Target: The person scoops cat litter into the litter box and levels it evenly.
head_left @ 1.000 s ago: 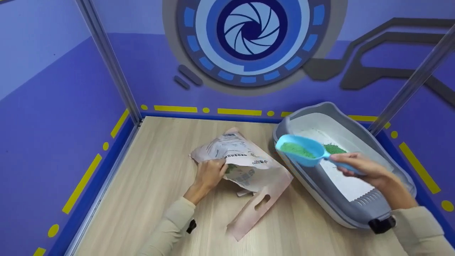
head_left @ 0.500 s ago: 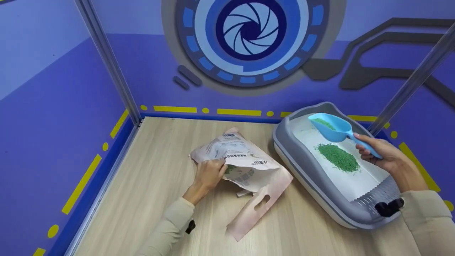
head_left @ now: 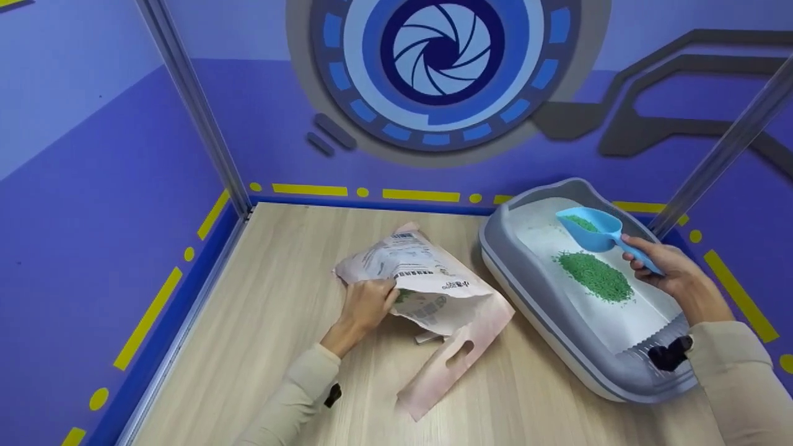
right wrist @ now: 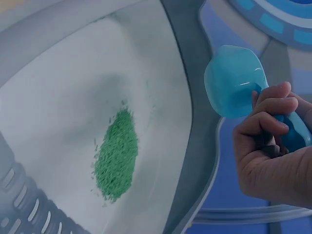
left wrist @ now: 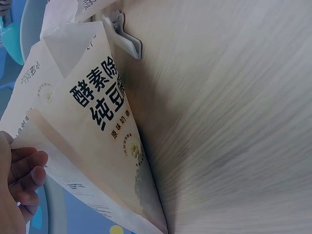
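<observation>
On the pale pink, glossy plastic bag (head_left: 427,260) in front of you, the left wrist view gives you the clearest print: bold black characters 酵素除 (left wrist: 95,79), running off at the bag's edge, then 纯豆 (left wrist: 107,106) beside them, the next character cut off, and smaller 原味奶香 (left wrist: 121,125) below. You also have a round printed emblem (left wrist: 133,148) ringed with lettering too small to read. From the head view you can pick out 小 (head_left: 466,285) near the opening and a black barcode (head_left: 406,235); the finer lines stay unreadable to you
</observation>
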`<state>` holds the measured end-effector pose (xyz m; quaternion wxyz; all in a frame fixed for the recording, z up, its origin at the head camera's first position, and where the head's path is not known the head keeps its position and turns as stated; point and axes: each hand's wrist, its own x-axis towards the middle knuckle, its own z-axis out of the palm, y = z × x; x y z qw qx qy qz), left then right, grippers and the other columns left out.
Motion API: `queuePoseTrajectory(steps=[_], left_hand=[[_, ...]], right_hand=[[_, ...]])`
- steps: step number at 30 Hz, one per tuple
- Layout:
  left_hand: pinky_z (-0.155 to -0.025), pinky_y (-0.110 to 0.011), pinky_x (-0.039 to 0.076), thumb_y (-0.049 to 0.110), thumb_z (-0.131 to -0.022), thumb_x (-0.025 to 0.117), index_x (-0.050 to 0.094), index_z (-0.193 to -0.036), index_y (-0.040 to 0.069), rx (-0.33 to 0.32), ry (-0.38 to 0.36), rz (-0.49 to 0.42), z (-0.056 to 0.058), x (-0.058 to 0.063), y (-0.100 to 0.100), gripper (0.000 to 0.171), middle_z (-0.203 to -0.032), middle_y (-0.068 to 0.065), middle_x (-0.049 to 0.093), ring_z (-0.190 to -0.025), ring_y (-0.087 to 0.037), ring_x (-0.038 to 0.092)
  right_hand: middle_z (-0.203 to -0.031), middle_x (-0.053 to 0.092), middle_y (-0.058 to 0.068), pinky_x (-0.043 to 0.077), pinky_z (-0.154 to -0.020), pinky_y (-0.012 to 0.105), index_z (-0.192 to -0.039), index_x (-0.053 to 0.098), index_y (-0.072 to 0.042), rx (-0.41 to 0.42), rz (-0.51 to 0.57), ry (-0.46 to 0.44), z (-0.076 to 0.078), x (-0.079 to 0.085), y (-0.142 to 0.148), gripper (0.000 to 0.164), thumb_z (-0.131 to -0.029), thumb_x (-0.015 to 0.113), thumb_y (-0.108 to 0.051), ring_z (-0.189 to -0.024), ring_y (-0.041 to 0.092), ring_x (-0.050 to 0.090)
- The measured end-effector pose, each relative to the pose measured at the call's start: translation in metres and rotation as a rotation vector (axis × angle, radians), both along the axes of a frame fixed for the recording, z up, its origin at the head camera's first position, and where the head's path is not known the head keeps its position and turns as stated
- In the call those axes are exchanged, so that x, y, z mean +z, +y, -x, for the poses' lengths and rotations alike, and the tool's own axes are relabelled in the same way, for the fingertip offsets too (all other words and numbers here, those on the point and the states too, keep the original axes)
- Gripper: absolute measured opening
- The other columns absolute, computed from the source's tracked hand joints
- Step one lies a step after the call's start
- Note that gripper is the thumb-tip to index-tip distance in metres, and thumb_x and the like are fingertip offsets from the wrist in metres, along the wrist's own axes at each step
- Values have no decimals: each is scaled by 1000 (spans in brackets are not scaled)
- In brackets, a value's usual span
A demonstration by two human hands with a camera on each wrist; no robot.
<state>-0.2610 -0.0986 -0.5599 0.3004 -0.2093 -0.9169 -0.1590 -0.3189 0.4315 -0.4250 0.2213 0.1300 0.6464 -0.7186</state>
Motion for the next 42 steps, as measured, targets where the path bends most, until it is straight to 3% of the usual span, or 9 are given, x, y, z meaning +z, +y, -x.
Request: queuePoseTrajectory(steps=[11,14,21,29,37,42], left_hand=[[-44,-34,40,21,-91,70,53,-64,14,31,14,2,-1,1,2,32,-55,4,57,-47,-13,47],[-44,-35,39,21,-91,70,52,-64,14,27,7,2,-1,0,3,32,-54,4,54,-48,-12,44],[-46,-34,42,20,-91,69,51,-63,14,8,0,-26,2,0,7,33,-53,4,50,-50,-10,39],[-46,-35,43,20,-91,69,51,-62,15,27,-3,-10,1,0,7,34,-53,3,55,-48,-13,46],[-44,-31,33,20,-92,68,48,-62,14,18,-7,-14,1,-1,4,36,-54,9,40,-52,-8,32],[-45,-34,38,21,-91,69,52,-64,14,27,-4,-9,1,-2,1,33,-53,5,50,-50,-10,38]], right_hand=[[-66,59,-13,38,-51,17,-87,65,-23,155,-413,18,14,-26,2,24,-104,55,-36,-55,-1,47],[-66,59,-13,39,-51,18,-86,64,-23,183,-473,2,13,-31,3,25,-104,54,-38,-55,-1,46],[-64,57,-13,37,-50,20,-77,64,-23,209,-551,-3,9,-43,6,34,-106,50,-35,-51,0,41],[-62,59,-12,38,-50,20,-75,65,-20,207,-587,-9,8,-51,-2,35,-105,53,-34,-50,0,43],[-60,59,-12,35,-48,19,-73,66,-19,222,-619,-14,8,-56,-3,36,-104,52,-31,-48,-1,40],[-60,58,-12,36,-49,19,-72,65,-20,238,-647,-21,7,-53,1,37,-104,52,-31,-49,-1,41]])
